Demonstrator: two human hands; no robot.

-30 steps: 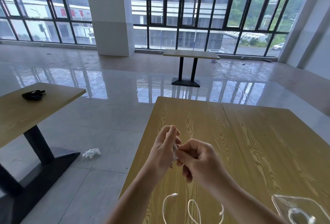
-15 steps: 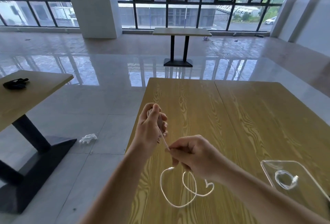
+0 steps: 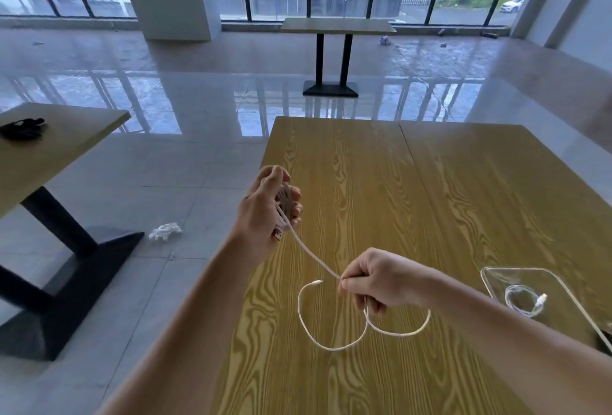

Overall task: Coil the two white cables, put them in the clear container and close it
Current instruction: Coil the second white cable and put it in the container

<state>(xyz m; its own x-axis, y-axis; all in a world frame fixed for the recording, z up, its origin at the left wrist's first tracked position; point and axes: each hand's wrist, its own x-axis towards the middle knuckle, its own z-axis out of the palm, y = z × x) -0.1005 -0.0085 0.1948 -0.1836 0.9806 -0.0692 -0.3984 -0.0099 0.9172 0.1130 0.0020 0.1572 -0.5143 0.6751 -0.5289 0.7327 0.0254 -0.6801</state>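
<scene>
My left hand (image 3: 270, 206) is raised above the table's left edge, its fingers curled round wound turns of a white cable (image 3: 313, 257), a plug end showing below the palm. The cable runs taut down to my right hand (image 3: 374, 280), which pinches it between thumb and fingers. Below that hand the rest of the cable lies in loose loops on the wooden table (image 3: 430, 189), its free plug tip near the right hand. A second white cable (image 3: 523, 300) lies coiled inside the clear container (image 3: 490, 277) at the right edge of the table.
Another wooden table (image 3: 59, 150) with a black object (image 3: 21, 128) on it stands to the left on a black base. A white scrap (image 3: 165, 231) lies on the tiled floor between the tables. A third table (image 3: 337, 25) stands far back by the windows.
My hands have drawn apart: the left stayed raised with the wound turns, the right slid down along the cable, pulling it taut. The view tilted down, showing more loops and the container.
</scene>
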